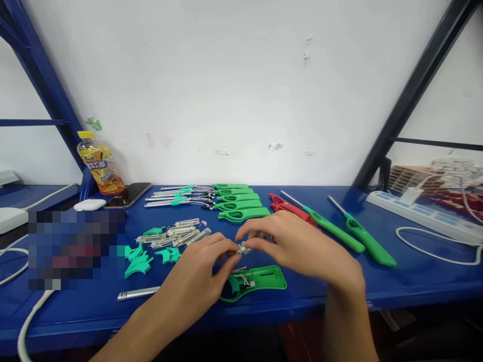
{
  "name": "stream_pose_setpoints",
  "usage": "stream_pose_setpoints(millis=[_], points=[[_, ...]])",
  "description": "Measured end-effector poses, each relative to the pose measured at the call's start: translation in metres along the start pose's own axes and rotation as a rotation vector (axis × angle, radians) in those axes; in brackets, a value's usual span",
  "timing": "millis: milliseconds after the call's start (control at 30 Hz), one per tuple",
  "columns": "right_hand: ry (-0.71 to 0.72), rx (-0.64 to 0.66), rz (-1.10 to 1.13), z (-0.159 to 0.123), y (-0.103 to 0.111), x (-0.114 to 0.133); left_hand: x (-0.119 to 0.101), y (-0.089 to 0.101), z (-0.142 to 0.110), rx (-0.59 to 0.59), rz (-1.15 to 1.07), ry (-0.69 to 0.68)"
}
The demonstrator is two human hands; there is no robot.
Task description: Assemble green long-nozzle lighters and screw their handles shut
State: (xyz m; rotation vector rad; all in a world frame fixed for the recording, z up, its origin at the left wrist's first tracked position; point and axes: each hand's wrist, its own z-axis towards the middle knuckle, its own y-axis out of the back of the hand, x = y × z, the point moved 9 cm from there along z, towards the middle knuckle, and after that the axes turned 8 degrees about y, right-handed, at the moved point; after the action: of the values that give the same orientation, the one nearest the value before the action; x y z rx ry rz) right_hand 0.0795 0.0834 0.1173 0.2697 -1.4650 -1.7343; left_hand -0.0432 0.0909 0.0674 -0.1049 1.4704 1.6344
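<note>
Between my two hands, over the front of the table, is a small clear lighter fuel tank (pixel 246 249). My right hand (pixel 292 245) pinches its body, largely hiding it. My left hand (pixel 206 264) is closed at the tank's near end, thumb and forefinger together. Just below lies an open green lighter half-shell (pixel 269 279) with a teal trigger and wires in it, partly covered by my left hand. A metal lighter tube (pixel 138 293) sticks out left from under that hand. Several clear fuel tanks (pixel 181 232) and teal triggers (pixel 138 265) lie to the left.
Behind are rows of metal tubes with wires (pixel 169 202) and green shells (pixel 241 213). Red shells (pixel 290 207) and two green lighters (pixel 368 239) lie right, near a power strip (pixel 422 213). A drink bottle (pixel 100 163) and phone (pixel 130 195) stand back left.
</note>
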Motion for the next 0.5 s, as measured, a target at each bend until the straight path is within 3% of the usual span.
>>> stream_pose_setpoints(millis=[267,500], points=[[0.013,-0.002,0.019,0.0,0.001,0.002,0.004,0.0,0.003,-0.004,0.005,0.045],[-0.048,0.007,0.017,-0.003,0.002,-0.007,0.006,-0.012,-0.001,0.096,0.044,0.067]])
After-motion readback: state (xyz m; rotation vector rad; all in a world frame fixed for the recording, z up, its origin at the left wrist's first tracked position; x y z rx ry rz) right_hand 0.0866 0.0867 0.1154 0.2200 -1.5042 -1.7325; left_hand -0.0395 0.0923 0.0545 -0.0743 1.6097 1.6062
